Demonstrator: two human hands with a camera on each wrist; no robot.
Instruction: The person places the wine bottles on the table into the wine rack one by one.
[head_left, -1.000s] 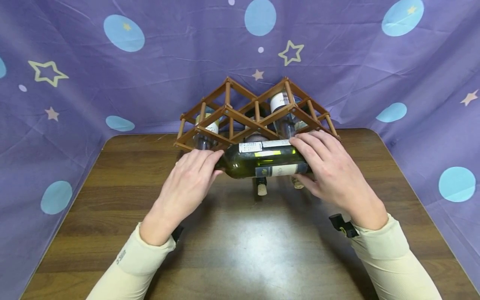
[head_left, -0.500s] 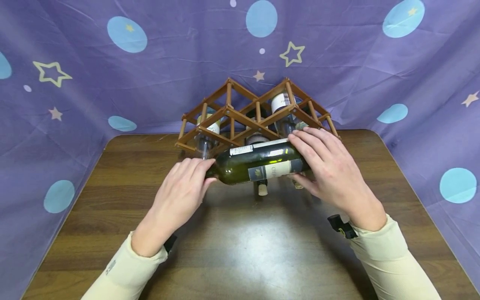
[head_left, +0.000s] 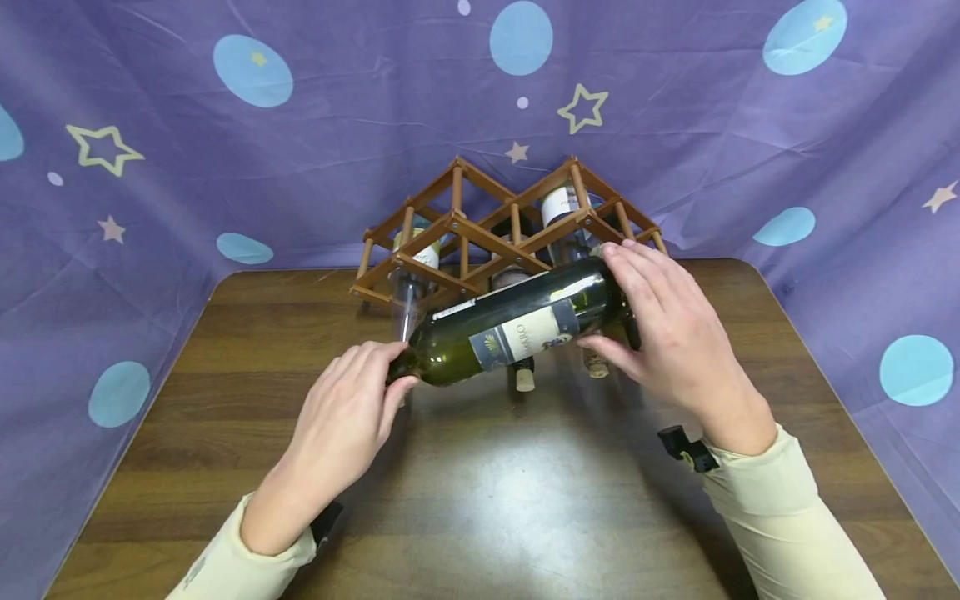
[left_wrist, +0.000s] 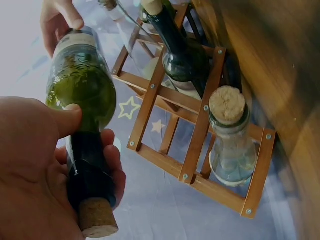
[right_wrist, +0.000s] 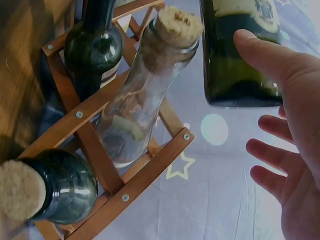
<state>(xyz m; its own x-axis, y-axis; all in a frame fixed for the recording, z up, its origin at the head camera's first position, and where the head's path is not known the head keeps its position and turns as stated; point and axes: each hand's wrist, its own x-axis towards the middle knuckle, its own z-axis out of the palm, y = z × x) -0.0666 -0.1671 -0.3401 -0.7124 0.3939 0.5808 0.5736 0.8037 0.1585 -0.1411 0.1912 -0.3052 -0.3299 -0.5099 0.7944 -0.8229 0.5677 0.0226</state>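
A green wine bottle [head_left: 517,321] with a blue and cream label is held in the air in front of the wooden rack, tilted with its neck lower at the left. My left hand [head_left: 337,417] grips the neck; in the left wrist view the thumb lies over it and the cork [left_wrist: 98,218] sticks out below the fingers. My right hand [head_left: 671,337] holds the base end, fingers over the top and thumb beneath. In the right wrist view the thumb presses the glass near the base [right_wrist: 242,95], and several fingertips show beyond it.
Behind the bottle, the wooden wine rack [head_left: 455,223] stands at the back of the table [head_left: 247,400]. It bears several corked bottles, among them a clear bottle [right_wrist: 145,95] and a dark green one [left_wrist: 187,62]. Their necks point forward. A purple curtain [head_left: 360,100] surrounds the table.
The bottle has turned from nearly level to tilted, its neck moving left and down with my left hand. My right hand has risen slightly, and more of the front label shows.
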